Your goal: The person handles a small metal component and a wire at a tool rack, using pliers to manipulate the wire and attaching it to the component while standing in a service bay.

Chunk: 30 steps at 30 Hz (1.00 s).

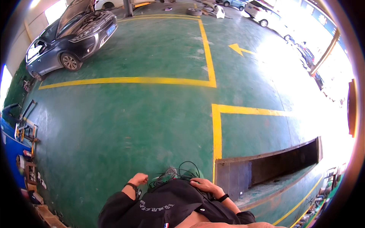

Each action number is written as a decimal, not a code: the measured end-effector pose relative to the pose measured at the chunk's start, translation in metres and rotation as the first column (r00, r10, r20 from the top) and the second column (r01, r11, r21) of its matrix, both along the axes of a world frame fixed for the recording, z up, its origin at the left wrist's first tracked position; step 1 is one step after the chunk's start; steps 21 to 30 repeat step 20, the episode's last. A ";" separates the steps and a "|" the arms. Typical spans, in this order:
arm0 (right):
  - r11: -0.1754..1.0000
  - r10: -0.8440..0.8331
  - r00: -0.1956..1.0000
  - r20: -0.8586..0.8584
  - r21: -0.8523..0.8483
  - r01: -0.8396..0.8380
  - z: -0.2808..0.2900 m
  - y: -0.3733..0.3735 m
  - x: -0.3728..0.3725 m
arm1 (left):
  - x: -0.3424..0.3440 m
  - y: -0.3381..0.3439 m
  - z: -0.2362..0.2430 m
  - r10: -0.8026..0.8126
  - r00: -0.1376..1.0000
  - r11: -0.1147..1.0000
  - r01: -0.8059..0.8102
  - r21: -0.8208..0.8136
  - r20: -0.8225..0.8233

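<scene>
Low in the head view, my left hand (140, 179) is held out beside my body with its fingers curled into a fist. Nothing shows in it. A loose bundle of thin black cables (189, 166) spreads in front of my dark jacket (167, 203), with one loop standing up above the rest. My right hand (203, 184) lies bent against the jacket front at the right end of this bundle and appears to grip it; its fingertips are partly hidden. Something pale and clear shows among the cables, too small to name.
A sunken pit (281, 167) with dark walls opens in the green floor at my right. Yellow lines (216, 129) mark the floor. A dark car (70, 41) with its hood raised stands at far left. Along the left wall are metal frames (26, 127) and boxes (32, 174).
</scene>
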State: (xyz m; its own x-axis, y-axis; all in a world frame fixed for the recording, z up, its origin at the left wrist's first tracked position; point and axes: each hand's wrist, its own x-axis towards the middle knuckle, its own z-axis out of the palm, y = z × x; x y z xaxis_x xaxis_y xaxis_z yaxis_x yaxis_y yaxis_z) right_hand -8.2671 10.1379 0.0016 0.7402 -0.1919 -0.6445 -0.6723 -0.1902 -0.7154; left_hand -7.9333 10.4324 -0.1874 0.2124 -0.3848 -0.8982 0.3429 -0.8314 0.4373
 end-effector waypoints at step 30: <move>0.791 0.582 0.813 -0.002 0.233 -0.565 0.028 -0.476 0.073 | 0.125 -0.367 0.198 -0.244 -0.708 0.155 0.646 0.747 0.663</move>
